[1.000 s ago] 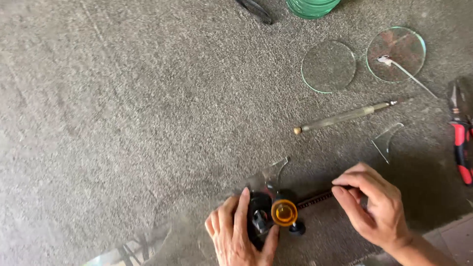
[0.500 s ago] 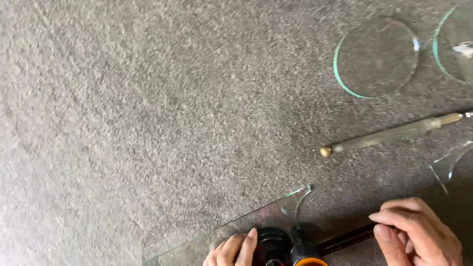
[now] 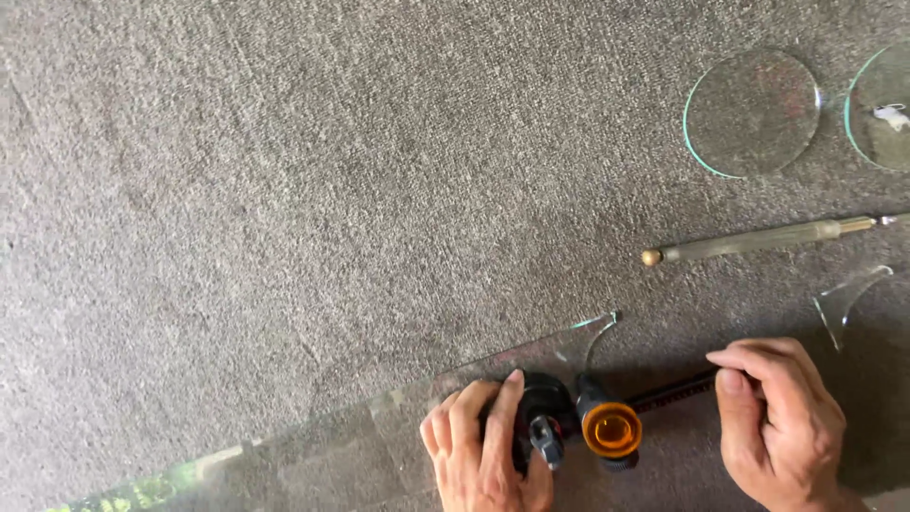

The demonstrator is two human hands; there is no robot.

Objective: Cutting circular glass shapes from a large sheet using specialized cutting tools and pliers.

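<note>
Framing now tighter than a second ago, hands placed as before: left hand (image 3: 488, 446) clamped on black suction base (image 3: 540, 417) atop glass sheet (image 3: 379, 436); right hand (image 3: 782, 417) fingers pinching cutter arm (image 3: 675, 391), grey tabletop (image 3: 284, 190).

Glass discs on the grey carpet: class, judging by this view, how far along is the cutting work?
Done: two round glass discs lie cut, a curved offcut nearby. In hand: the left hand presses the circle cutter's black base on the glass sheet; the right hand grips its arm. Left: this sheet shows no finished disc.
</note>
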